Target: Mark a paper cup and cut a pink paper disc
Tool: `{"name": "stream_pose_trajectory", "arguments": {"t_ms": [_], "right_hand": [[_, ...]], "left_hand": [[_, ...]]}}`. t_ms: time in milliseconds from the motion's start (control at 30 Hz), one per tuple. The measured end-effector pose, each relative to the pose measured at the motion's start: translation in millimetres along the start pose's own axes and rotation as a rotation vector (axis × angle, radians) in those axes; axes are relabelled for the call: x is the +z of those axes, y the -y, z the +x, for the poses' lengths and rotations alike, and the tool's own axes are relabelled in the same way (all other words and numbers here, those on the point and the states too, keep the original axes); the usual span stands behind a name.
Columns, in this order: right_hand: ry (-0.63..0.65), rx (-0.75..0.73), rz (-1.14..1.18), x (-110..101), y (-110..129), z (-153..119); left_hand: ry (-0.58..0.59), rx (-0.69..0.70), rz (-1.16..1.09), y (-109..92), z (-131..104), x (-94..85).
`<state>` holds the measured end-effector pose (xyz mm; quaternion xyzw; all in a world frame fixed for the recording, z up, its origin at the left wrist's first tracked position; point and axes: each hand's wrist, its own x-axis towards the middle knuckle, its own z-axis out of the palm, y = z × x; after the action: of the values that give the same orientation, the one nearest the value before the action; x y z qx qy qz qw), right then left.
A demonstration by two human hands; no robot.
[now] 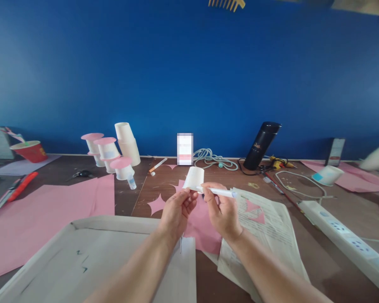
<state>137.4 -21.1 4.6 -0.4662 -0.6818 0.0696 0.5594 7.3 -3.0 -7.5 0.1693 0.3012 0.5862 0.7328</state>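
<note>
Between my two hands is a white paper cup (194, 177), tilted, with its narrower end pointing away from me. My left hand (179, 208) pinches the cup's near rim with thumb and fingers. In my right hand (222, 210) is a white pen-like tube (221, 192), lying nearly level with its tip at the cup's near edge. Whether the tip touches the cup I cannot tell. Beneath the hands lies a cut-out pink paper sheet (204, 225). A pink scrap (157, 205) with curved sides rests to the left of the cup.
At back left stand white cups with pink discs (107, 147) and stacked cups (128, 143). A phone (185, 149), coiled cable (214, 160) and black flask (261, 145) line the wall. A power strip (341, 235) is at right, a white box lid (113, 256) at front left.
</note>
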Motion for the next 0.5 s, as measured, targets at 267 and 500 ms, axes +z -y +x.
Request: {"name": "stream_pose_trajectory", "arguments": {"t_ms": [267, 500], "right_hand": [[-0.234, 0.426, 0.360, 3.0, -19.5, 9.0], [-0.043, 0.845, 0.875, 15.3, -35.4, 8.4]], "left_hand": [[-0.040, -0.051, -0.097, -4.9, -3.0, 4.9], [0.005, -0.222, -0.164, -5.3, -6.2, 5.7]]}}
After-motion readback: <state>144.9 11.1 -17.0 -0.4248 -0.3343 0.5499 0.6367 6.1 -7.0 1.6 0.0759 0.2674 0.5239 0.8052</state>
